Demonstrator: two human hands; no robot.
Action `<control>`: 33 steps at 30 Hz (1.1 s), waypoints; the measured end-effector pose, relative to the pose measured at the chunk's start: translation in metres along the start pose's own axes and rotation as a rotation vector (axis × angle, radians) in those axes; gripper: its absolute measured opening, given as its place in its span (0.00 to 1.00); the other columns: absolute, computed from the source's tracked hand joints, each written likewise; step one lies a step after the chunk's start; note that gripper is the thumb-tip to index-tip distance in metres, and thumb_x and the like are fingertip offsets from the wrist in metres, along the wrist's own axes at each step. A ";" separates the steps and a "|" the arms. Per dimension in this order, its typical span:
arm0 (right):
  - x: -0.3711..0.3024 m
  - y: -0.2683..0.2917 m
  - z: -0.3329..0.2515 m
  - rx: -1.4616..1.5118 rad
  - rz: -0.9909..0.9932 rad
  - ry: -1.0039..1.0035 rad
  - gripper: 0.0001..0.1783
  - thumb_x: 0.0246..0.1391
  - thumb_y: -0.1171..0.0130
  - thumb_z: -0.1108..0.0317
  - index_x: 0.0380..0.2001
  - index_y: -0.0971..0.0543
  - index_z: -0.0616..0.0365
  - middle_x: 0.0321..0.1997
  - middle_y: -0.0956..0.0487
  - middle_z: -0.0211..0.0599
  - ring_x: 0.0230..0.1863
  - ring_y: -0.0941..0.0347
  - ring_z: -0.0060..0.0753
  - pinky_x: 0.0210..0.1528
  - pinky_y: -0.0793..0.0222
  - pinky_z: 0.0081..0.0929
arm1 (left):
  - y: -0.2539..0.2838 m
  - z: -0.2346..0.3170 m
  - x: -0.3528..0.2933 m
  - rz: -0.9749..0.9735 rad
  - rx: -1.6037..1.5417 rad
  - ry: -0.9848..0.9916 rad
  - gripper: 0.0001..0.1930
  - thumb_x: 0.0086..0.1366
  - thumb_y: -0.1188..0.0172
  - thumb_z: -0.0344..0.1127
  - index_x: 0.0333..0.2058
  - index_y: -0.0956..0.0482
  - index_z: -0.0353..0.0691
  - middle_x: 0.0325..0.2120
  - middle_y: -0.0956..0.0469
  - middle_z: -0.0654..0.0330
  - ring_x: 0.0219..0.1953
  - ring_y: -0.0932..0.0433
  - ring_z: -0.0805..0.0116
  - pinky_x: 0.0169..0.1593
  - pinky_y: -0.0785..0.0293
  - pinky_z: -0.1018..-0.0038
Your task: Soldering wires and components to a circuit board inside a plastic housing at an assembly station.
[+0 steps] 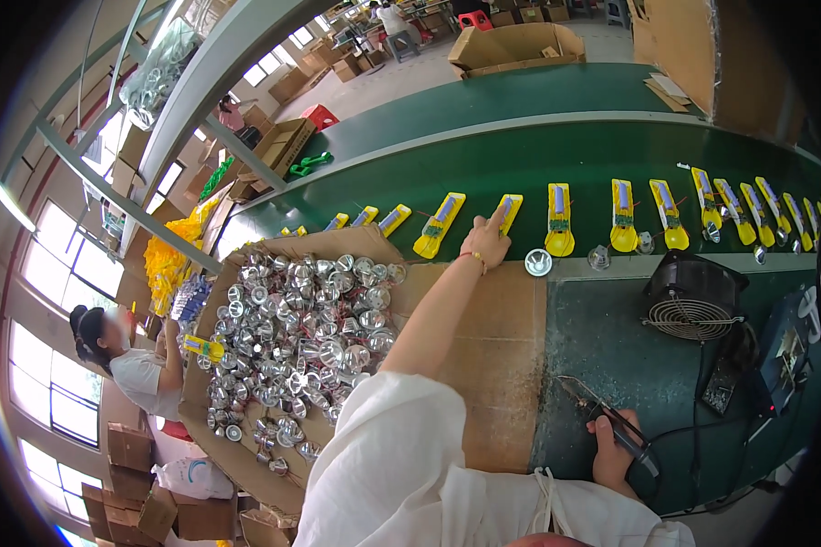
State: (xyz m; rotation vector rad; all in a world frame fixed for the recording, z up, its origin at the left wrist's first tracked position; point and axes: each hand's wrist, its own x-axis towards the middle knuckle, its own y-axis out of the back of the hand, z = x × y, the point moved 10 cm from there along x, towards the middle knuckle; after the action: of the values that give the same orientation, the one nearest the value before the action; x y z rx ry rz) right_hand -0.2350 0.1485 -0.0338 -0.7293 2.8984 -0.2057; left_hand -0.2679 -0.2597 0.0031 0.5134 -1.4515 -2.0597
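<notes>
- Now the left hand (486, 242) stretches to the far side, index finger extended onto a yellow casing (514, 211); whether the other fingers grip it, I cannot tell.
- That casing lies on the green conveyor (593, 155), mid-row, with other yellow casings strung out left and right, many carrying a purple-blue cylinder.
- Meanwhile, near and to the right, the right hand (614, 447) has its fingers closed around the dark handle of a soldering iron (631, 444), metal end aimed far and left over the green worktop (602, 319).
- Just right of the left hand, a silver reflector cup (538, 263) sits at the conveyor's near edge.
- Over to the left, a big open carton (337, 244) brims with shiny cups (310, 337), one more yellow piece (203, 347) at its left edge.
- On the right, a black fan (693, 292) stands near the conveyor.
- Far left, a person (146, 378) in a pale top sits beside yellow parts (169, 269).
</notes>
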 end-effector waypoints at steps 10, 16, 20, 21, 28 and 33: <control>0.000 -0.002 -0.010 -0.010 -0.010 0.050 0.06 0.50 0.46 0.72 0.31 0.30 0.63 0.24 0.26 0.34 0.27 0.30 0.22 0.33 0.33 0.18 | 0.014 0.038 -0.227 0.054 -0.133 -0.061 0.32 0.55 0.47 0.37 0.58 0.46 0.43 0.51 0.42 0.43 0.50 0.37 0.42 0.51 0.35 0.60; -0.003 -0.005 -0.012 -0.053 -0.033 0.119 0.07 0.51 0.44 0.70 0.30 0.29 0.62 0.23 0.25 0.34 0.26 0.29 0.21 0.31 0.34 0.17 | 0.075 0.011 -0.280 0.374 0.245 -0.080 0.26 0.53 0.45 0.36 0.52 0.36 0.37 0.52 0.38 0.48 0.54 0.39 0.52 0.54 0.41 0.59; -0.004 -0.007 -0.015 -0.003 -0.058 0.161 0.07 0.51 0.44 0.71 0.30 0.29 0.62 0.23 0.25 0.34 0.26 0.29 0.20 0.31 0.34 0.16 | 0.037 -0.012 -0.292 0.297 0.553 -0.153 0.15 0.52 0.50 0.31 0.40 0.27 0.39 0.41 0.26 0.59 0.45 0.29 0.65 0.52 0.39 0.64; -0.004 -0.006 -0.012 -0.032 -0.061 0.153 0.07 0.50 0.44 0.71 0.30 0.29 0.63 0.23 0.25 0.34 0.26 0.29 0.20 0.31 0.34 0.15 | 0.035 -0.015 -0.297 0.306 0.559 -0.127 0.12 0.53 0.51 0.29 0.38 0.26 0.40 0.38 0.25 0.60 0.42 0.26 0.67 0.52 0.38 0.65; -0.006 -0.003 -0.014 0.000 -0.056 0.201 0.07 0.50 0.43 0.71 0.31 0.28 0.63 0.24 0.24 0.34 0.27 0.29 0.20 0.32 0.33 0.16 | 0.056 -0.015 -0.283 0.443 0.811 -0.107 0.09 0.53 0.51 0.31 0.32 0.24 0.37 0.36 0.24 0.60 0.47 0.32 0.62 0.49 0.39 0.67; -0.003 -0.009 -0.011 -0.016 -0.046 0.163 0.07 0.50 0.43 0.72 0.31 0.28 0.63 0.25 0.25 0.34 0.27 0.29 0.20 0.33 0.32 0.16 | 0.044 -0.028 -0.273 0.278 0.831 -0.057 0.08 0.52 0.51 0.32 0.25 0.22 0.40 0.29 0.22 0.59 0.46 0.31 0.66 0.50 0.42 0.65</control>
State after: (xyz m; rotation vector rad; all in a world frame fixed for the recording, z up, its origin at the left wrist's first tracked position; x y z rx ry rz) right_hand -0.2305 0.1433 -0.0216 -0.8196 3.0418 -0.2590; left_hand -0.0317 -0.1165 0.0324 0.5200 -2.2490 -1.2030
